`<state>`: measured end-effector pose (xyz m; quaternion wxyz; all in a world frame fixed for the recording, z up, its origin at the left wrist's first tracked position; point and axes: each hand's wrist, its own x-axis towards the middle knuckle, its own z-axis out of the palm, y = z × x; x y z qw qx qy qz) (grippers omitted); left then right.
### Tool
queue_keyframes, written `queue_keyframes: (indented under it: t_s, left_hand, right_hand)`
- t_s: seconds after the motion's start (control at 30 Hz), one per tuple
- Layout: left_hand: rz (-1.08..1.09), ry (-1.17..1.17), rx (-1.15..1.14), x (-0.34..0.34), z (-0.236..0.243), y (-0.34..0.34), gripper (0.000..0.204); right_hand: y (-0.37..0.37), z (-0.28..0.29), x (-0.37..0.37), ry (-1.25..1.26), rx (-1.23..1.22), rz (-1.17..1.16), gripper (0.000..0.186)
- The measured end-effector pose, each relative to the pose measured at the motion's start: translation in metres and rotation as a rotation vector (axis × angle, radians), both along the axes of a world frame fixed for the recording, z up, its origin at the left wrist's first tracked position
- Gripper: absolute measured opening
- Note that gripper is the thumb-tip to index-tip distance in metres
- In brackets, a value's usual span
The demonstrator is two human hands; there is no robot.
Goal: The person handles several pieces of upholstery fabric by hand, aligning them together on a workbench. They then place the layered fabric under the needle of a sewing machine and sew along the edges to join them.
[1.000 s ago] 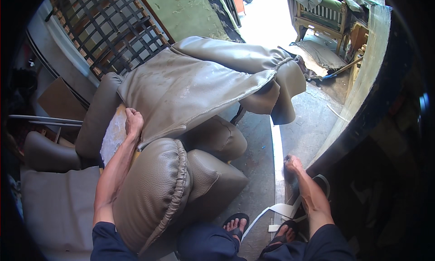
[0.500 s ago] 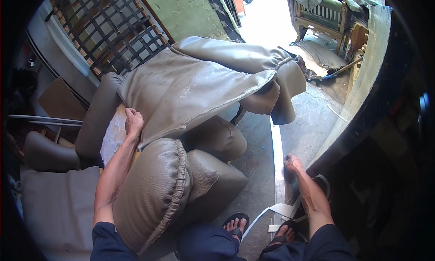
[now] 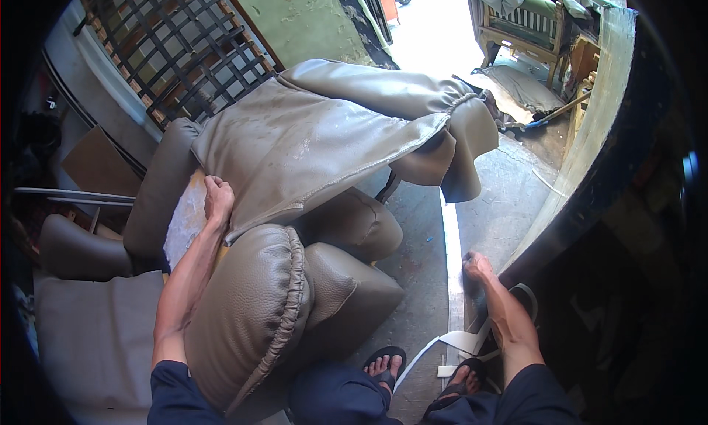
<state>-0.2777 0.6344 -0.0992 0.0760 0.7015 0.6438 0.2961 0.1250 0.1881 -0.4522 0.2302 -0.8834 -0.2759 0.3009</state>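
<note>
A taupe leather cover [image 3: 295, 141] lies loosely draped over a partly upholstered armchair, its rough-cut edge hanging toward me. At its left border my left hand [image 3: 217, 198] is closed, pinching the leather beside a patch of pale padding [image 3: 184, 222]. A padded arm with a gathered seam [image 3: 243, 307] bulges close to my left forearm. My right hand [image 3: 478, 265] is closed low on the right, just beside a long white strip [image 3: 451, 248]; whatever its fingers hold is hidden.
Loose white strips [image 3: 461, 341] curl near my sandalled feet [image 3: 383, 366]. A pale wooden plank edge [image 3: 590, 144] rises on the right. Behind the cover leans a frame of woven black webbing [image 3: 177, 49]. Flat brown leather [image 3: 96, 344] lies at lower left; a wooden chair [image 3: 520, 30] stands far right.
</note>
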Motion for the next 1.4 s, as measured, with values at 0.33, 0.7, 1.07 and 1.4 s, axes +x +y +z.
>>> queue_keyframes:
  t_s: [0.33,0.7,1.07,1.4]
  left_hand:
    - [0.010,0.027,0.007,0.001,-0.001,-0.001,0.023]
    - [0.007,0.032,0.003,0.003,0.000,0.002,0.025]
    - [0.016,0.024,-0.001,0.018,-0.004,-0.013,0.026]
    - [0.029,0.018,-0.004,0.006,0.007,-0.009,0.025]
  right_hand:
    - [-0.002,-0.002,0.000,-0.008,0.021,-0.013,0.029]
    - [0.003,-0.007,0.000,0.010,0.028,-0.035,0.028]
    - [-0.013,-0.012,0.005,0.008,0.031,-0.036,0.028]
    - [0.001,-0.010,0.000,-0.010,0.024,-0.025,0.030]
